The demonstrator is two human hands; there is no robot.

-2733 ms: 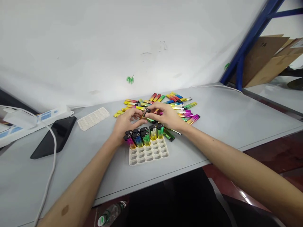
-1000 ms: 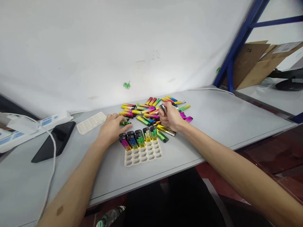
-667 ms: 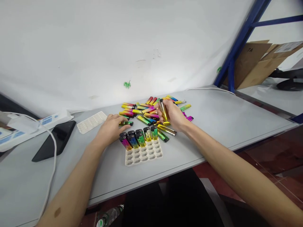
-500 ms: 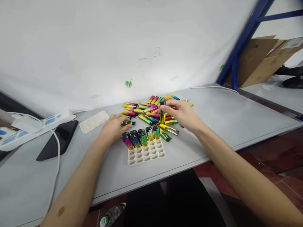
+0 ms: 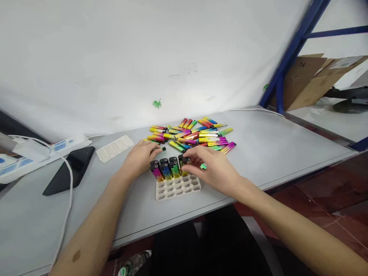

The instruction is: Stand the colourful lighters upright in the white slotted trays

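Note:
A white tray with rows of holes (image 5: 178, 189) lies on the table in front of me, with several shiny lighters (image 5: 174, 170) standing upright in its far rows. My right hand (image 5: 214, 168) pinches a black-topped lighter (image 5: 186, 161) upright over the tray's second row; whether its base is in a hole is hidden by my fingers. To the left of the tray, my left hand (image 5: 140, 155) is closed on a green lighter, whose black end (image 5: 163, 148) pokes out past my fingertips. Behind both hands spreads a loose pile of colourful lighters (image 5: 189, 135).
A second white tray (image 5: 115, 148) lies at the back left. A black phone (image 5: 70, 168), a power strip (image 5: 61, 147) and a white cable (image 5: 69, 199) occupy the left side. A white wall (image 5: 120, 69) rises behind the table; cardboard boxes (image 5: 310, 82) stand at the right.
My right hand has come from the pile towards me and down to the tray with its lighter. My left hand stays almost where it was, still around the green lighter.

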